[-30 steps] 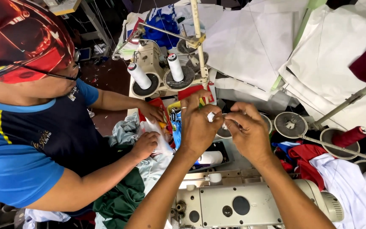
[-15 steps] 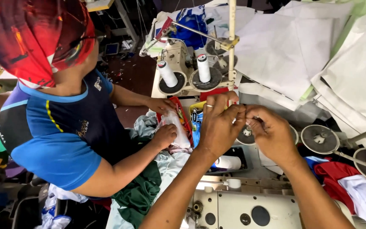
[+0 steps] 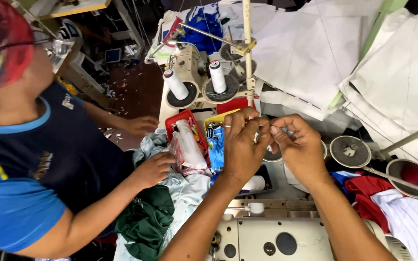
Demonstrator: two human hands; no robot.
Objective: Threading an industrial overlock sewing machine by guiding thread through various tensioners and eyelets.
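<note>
Left hand (image 3: 240,145) and right hand (image 3: 298,145) meet fingertip to fingertip above the sewing machine (image 3: 276,237), each pinching something too small to identify, probably thread.

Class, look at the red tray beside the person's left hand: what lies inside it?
Inside the red tray lies a white bundle, with small colourful bits beside it. The bundle covers the tray's floor, so anything beneath stays hidden.
</note>
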